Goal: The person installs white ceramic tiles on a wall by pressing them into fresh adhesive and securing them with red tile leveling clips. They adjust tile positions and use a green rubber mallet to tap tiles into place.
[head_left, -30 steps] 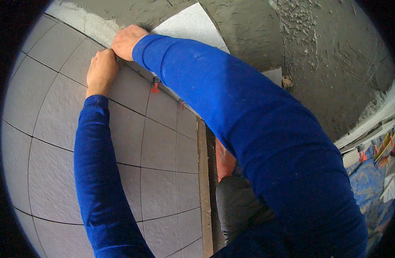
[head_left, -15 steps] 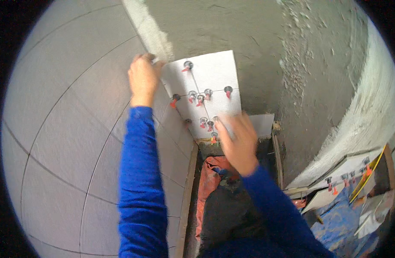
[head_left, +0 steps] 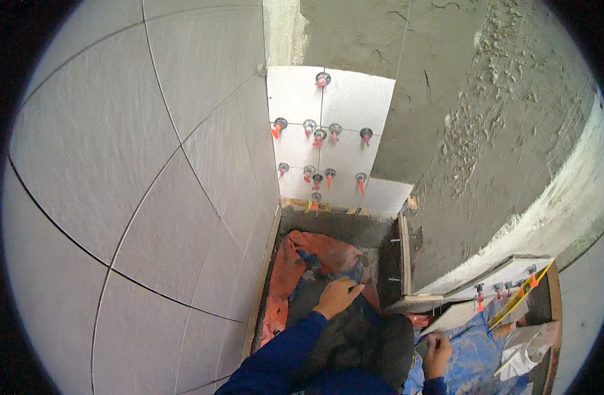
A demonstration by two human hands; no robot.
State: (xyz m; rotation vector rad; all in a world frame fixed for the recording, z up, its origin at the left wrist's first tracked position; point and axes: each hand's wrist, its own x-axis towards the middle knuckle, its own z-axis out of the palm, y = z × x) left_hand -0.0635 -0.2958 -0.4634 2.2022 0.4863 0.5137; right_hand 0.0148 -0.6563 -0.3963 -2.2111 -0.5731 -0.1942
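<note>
On your left, the grey tiled wall (head_left: 177,250) runs down to a narrow wooden strip (head_left: 268,253) at its lower edge. Ahead, the mortar-coated wall (head_left: 433,164) spreads uncovered from the right edge of the white tiles (head_left: 354,99), which meet the grey wall at the corner. Below your right arm lies the crumpled blue sheet (head_left: 463,362); the orange-red cloth (head_left: 289,257) borders your dark knees. A loose tile (head_left: 453,316) slants near the sheet's upper edge. Your left hand (head_left: 337,297) is over your lap, thumb and fingers partly hidden; your right hand (head_left: 437,355) curls just beside the loose tile's lower corner. I cannot tell whether either grips anything. Red-tabbed levelling clips (head_left: 323,80) stud the white tiles' joints.
</note>
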